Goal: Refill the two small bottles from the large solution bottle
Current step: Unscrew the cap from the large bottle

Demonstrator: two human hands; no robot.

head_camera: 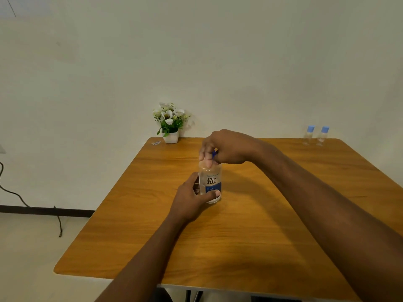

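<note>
The large clear solution bottle point(211, 182), with a white and blue "renu" label, stands upright near the middle of the wooden table point(250, 236). My left hand point(192, 199) wraps around its lower body. My right hand point(224, 148) comes from above and pinches the bottle's blue cap point(214, 154), which is mostly hidden by my fingers. Two small clear bottles with light-blue caps stand side by side at the table's far right corner: one point(308, 136) to the left, the other point(322, 136) to its right. Both are well apart from my hands.
A white pot of white flowers point(169, 125) stands at the table's far left edge against the wall, with a small blue and white packet point(156, 143) beside it. A dark cable point(26, 203) trails on the floor at left.
</note>
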